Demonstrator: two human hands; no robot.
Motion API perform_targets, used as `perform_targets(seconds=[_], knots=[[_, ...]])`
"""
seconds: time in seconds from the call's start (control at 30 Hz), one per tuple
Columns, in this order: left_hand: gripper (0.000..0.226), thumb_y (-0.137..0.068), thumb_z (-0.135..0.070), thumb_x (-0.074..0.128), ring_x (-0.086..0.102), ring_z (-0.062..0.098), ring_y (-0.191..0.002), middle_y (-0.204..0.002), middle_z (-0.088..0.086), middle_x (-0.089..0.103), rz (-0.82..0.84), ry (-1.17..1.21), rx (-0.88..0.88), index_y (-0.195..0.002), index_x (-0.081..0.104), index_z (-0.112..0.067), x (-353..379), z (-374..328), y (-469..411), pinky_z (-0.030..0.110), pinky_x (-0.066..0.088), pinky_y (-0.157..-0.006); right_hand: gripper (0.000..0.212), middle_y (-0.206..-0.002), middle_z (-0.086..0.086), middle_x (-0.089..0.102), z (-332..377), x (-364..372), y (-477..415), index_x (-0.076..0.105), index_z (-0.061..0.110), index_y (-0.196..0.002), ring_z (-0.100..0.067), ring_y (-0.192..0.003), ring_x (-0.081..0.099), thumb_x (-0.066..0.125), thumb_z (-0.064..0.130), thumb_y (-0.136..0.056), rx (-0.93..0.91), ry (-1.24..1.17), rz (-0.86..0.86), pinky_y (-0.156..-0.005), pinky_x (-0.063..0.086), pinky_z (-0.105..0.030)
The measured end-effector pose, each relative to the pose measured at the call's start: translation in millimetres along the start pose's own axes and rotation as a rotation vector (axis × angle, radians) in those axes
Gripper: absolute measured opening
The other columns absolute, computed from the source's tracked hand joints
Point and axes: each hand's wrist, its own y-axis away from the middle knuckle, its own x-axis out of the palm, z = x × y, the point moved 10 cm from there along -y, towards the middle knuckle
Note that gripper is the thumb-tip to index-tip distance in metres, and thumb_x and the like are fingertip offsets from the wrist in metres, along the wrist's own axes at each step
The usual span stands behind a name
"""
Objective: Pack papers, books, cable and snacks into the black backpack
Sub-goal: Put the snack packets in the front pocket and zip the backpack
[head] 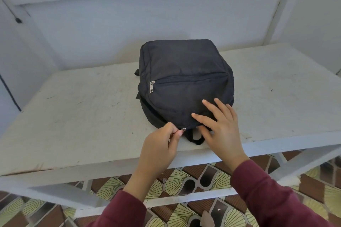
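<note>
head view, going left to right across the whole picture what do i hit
dark cord on the wall → left hand → zip pull it pinches → right hand, fingers spread on the backpack. The front-pocket zip sits above the left hand, so it is left out.

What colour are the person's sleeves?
Maroon, a dark red. The sleeves show in the head view, the only view here.
</note>
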Motion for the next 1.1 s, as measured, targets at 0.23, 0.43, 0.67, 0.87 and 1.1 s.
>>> perform_targets(seconds=[0.23, 0.43, 0.67, 0.87, 1.1], knots=[[0.016, -0.091, -0.023, 0.052, 0.042, 0.007, -0.047, -0.056, -0.013, 0.042, -0.057, -0.072, -0.063, -0.077, 0.046, -0.022, -33.5, 35.3, -0.2, 0.021, 0.038, -0.050, 0.029, -0.119, -0.005, 0.065, -3.5, 6.7, 9.6, 0.073, 0.021, -0.099, -0.036, -0.123, 0.047, 0.048, 0.027, -0.085, 0.049, -0.004, -0.026, -0.108, 0.023, -0.044], [0.009, -0.090, -0.014, 0.056, 0.049, 0.006, -0.054, -0.064, -0.007, 0.050, -0.146, -0.141, -0.129, -0.082, 0.054, -0.012, -63.4, 77.0, -12.8, 0.018, 0.038, -0.049, 0.021, -0.121, -0.005, 0.064, -7.3, 14.9, 13.4, 0.073, 0.018, -0.096, -0.034, -0.128, 0.043, 0.059, 0.020, -0.081, 0.116, -0.066, -0.020, -0.110, 0.024, -0.051], [0.009, -0.091, -0.007, 0.055, 0.051, 0.007, -0.060, -0.069, -0.006, 0.052, -0.248, -0.082, -0.223, -0.083, 0.052, -0.010, -78.1, 113.4, -38.0, 0.020, 0.039, -0.054, 0.023, -0.125, -0.003, 0.061, -9.4, 19.6, 19.6, 0.072, 0.018, -0.097, -0.028, -0.132, 0.034, 0.053, 0.023, -0.085, 0.164, -0.123, -0.015, -0.113, 0.018, -0.045], [0.011, -0.093, -0.014, 0.052, 0.048, 0.013, -0.060, -0.075, 0.003, 0.057, -0.218, -0.161, -0.292, -0.083, 0.048, -0.012, -79.2, 133.3, -65.9, 0.018, 0.034, -0.051, 0.023, -0.126, 0.000, 0.060, -10.8, 18.4, 21.5, 0.071, 0.020, -0.098, -0.023, -0.133, 0.032, 0.054, 0.023, -0.084, 0.186, -0.135, -0.006, -0.109, 0.025, -0.052], [0.014, -0.094, -0.015, 0.050, 0.050, 0.020, -0.066, -0.076, 0.005, 0.058, -0.230, -0.186, -0.347, -0.081, 0.047, -0.010, -82.3, 147.4, -92.4, 0.023, 0.033, -0.050, 0.030, -0.127, 0.001, 0.059, -12.2, 18.8, 22.3, 0.071, 0.021, -0.099, -0.022, -0.134, 0.032, 0.045, 0.030, -0.085, 0.174, -0.139, 0.003, -0.106, 0.031, -0.056]])
